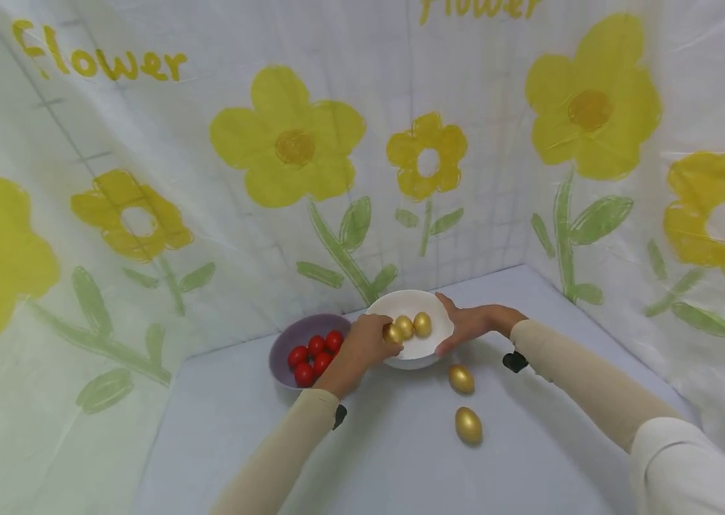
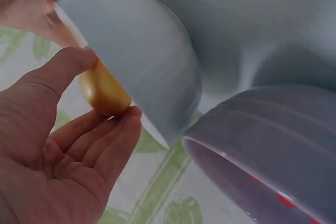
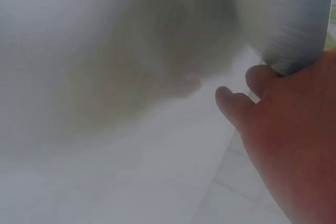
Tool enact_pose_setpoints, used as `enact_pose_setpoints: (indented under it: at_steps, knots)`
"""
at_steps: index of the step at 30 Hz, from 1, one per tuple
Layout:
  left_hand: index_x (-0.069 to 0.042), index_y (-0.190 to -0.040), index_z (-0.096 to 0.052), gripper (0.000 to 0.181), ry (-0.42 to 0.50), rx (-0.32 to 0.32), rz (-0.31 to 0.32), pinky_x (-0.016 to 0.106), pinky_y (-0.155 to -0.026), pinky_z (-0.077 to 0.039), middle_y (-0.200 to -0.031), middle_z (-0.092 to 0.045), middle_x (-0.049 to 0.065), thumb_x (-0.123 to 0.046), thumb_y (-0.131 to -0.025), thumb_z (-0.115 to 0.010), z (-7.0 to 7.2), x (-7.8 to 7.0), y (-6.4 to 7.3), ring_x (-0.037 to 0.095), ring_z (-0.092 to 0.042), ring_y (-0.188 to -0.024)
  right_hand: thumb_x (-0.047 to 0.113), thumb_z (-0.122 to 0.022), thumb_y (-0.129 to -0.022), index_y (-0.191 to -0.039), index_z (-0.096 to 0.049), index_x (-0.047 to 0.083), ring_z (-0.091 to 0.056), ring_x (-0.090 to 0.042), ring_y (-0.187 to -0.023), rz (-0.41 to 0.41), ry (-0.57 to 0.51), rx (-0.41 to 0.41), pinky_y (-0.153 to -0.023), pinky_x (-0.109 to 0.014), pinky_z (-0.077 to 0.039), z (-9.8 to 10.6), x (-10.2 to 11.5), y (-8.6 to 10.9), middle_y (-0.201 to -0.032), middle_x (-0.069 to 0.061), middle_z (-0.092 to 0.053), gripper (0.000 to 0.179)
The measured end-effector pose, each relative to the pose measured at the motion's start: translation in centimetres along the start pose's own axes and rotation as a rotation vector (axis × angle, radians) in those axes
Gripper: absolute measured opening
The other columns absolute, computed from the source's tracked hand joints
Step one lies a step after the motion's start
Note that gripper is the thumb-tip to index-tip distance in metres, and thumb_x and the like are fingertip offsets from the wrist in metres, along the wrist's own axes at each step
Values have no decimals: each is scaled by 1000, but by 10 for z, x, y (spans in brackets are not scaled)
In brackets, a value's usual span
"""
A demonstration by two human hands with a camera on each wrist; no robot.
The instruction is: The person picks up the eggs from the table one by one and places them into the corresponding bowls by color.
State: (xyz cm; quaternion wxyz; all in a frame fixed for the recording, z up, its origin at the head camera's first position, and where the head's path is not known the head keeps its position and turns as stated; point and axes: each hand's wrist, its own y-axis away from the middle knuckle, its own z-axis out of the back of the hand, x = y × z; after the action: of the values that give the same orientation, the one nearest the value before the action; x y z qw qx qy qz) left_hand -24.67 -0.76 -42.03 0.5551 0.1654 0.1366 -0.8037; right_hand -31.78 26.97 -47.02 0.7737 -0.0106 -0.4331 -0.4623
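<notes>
In the head view my left hand (image 1: 367, 343) pinches a golden egg (image 1: 393, 333) over the left rim of a white bowl (image 1: 425, 348). The left wrist view has this egg (image 2: 105, 93) between thumb and fingertips, right at the rim. Two more golden eggs (image 1: 422, 324) lie inside the bowl. My right hand (image 1: 470, 323) grips the bowl's right side, thumb and fingers spread along the rim. From the right wrist view, fingers (image 3: 262, 80) press against the bowl's outer wall (image 3: 286, 19).
A purple bowl (image 1: 280, 349) with several red tomato-like balls (image 1: 304, 375) stands just left of the white bowl. On the table, a golden egg (image 1: 461, 379) lies before the white bowl, and another egg (image 1: 468, 426) lies nearer me. A flower-printed curtain (image 1: 259, 250) borders the table behind.
</notes>
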Motion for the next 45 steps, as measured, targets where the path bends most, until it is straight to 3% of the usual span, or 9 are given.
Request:
enact_pose_setpoints:
  at_steps: [4, 7, 12, 18, 22, 31, 39, 42, 45]
  knots:
    - [-2, -101, -75, 35, -107, 30, 81, 32, -68, -56, -83, -70, 5, -23, -80, -94, -5, 5, -13, 21, -59, -73, 68, -84, -79, -163, 27, 9, -4, -41, -161, 4, -5, 8, -127, -61, -15, -4, 3, -3, -173, -28, 8, 151]
    - [-5, -90, -69, 33, -226, 49, 85, 34, -67, -55, -80, -64, 5, -21, -77, -95, -11, 7, -19, 23, -59, -73, 69, -84, -78, -163, 27, 8, -5, -41, -161, 13, -11, 18, -127, -61, -16, -8, 5, -6, -173, -28, 7, 153]
    - [-6, -90, -70, 31, -374, 42, 65, 42, -75, -61, -89, -67, 10, -15, -74, -94, -23, 7, -22, 28, -66, -83, 66, -83, -81, -163, 27, 9, -7, -40, -161, 13, -7, 21, -127, -60, -17, -12, 8, -8, -174, -28, 5, 149]
    - [-6, -97, -72, 27, -417, 52, 118, 42, -81, -61, -93, -68, 10, -8, -77, -90, -31, 4, -23, 29, -68, -89, 68, -83, -80, -164, 27, 11, -7, -40, -161, 5, 9, 19, -127, -61, -16, -12, 11, -10, -174, -26, 5, 149]
    - [-7, -98, -72, 25, -451, 45, 132, 41, -77, -62, -94, -69, 10, -7, -78, -87, -34, 4, -24, 28, -70, -89, 71, -84, -77, -164, 26, 12, -6, -39, -162, -1, 3, 11, -127, -60, -16, -12, 13, -8, -175, -24, 5, 152]
    - [-8, -99, -72, 25, -428, 29, 97, 39, -77, -61, -93, -70, 10, -4, -78, -86, -39, 8, -25, 27, -67, -85, 63, -83, -83, -163, 27, 10, -10, -41, -161, 8, 15, 18, -126, -62, -18, -10, 13, -9, -174, -27, 4, 146]
    - [-6, -96, -70, 21, -412, 9, 33, 43, -77, -62, -94, -70, 12, -11, -82, -85, -32, -3, -26, 29, -70, -87, 60, -82, -86, -163, 29, 10, -5, -41, -161, -15, 29, 3, -127, -62, -15, -3, 5, -5, -174, -25, 10, 144]
    - [-4, -108, -73, 25, -392, -37, -27, 42, -81, -62, -104, -74, 13, -19, -89, -82, -33, -7, -23, 29, -73, -92, 61, -82, -86, -162, 30, 9, -5, -40, -161, -6, 32, 15, -128, -60, -15, -2, 2, -3, -174, -26, 11, 145]
    - [-3, -127, -71, 38, -280, -121, -133, 43, -91, -61, -124, -74, 13, -25, -97, -76, -32, -13, -18, 31, -74, -105, 64, -82, -84, -162, 30, 9, -7, -40, -161, 13, 37, 11, -127, -61, -17, 1, 1, -1, -174, -26, 10, 147]
